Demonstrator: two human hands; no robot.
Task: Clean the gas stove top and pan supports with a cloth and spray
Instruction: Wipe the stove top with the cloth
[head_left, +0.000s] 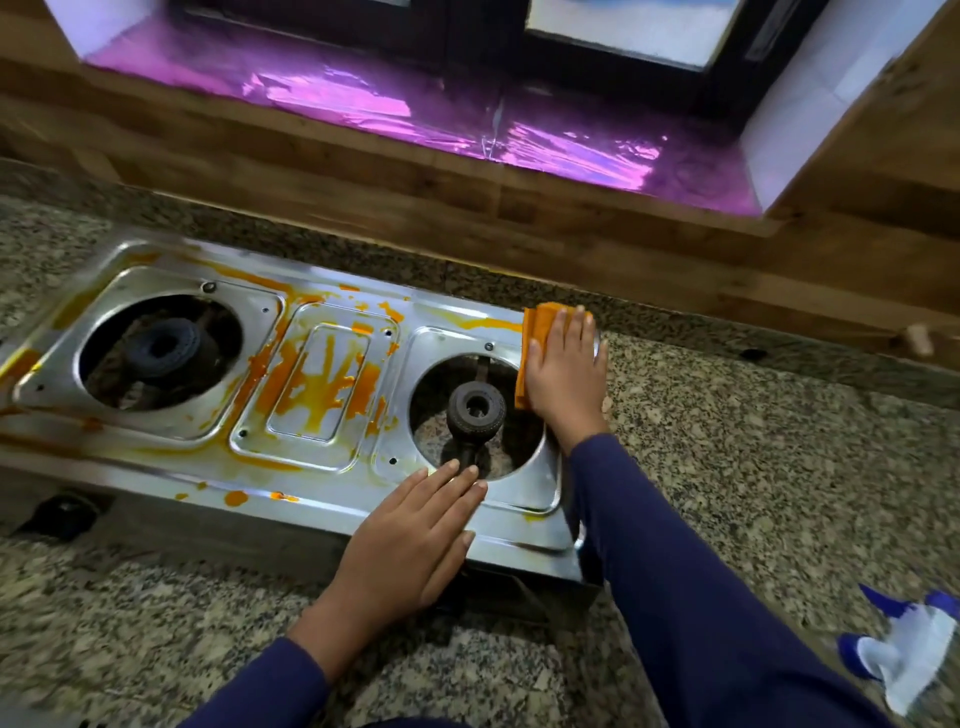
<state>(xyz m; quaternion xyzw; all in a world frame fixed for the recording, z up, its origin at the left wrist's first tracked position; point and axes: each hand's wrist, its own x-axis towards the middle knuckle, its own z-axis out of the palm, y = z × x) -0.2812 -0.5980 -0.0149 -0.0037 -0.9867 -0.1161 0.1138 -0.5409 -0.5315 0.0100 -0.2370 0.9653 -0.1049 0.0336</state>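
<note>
1. Speckled granite counter (753, 467) carries a steel 2-burner gas stove top (332, 499), set below a wood-look wall and a purple-lit window ledge.
2. Pan supports are not in view; both burner wells stand open, with the left burner (166, 345) and right burner (475, 410) exposed.
3. Orange spill (322, 384) streaks the centre panel, the back edge and the front lip of the stove top; the steel round the right well looks mostly clean.
4. Right hand (563, 371) lies flat, fingers together, pressing a folded orange cloth (535, 332) onto the far right corner of the stove top.
5. Left hand (415, 540) rests palm down, fingers spread, on the front edge beside the right well; it grips nothing and seems to steady the stove.
6. Spray bottle (904, 654) lies on the counter at the near right, well apart from both hands.
7. Risks, as I judge them: the cloth, close to the open well, could snag on the burner or push residue down inside; a hard stroke could shift the stove if the bracing hand lifts; a loaded cloth may smear orange over cleaned steel; the right sleeve (675, 571) could drag through wet patches.
</note>
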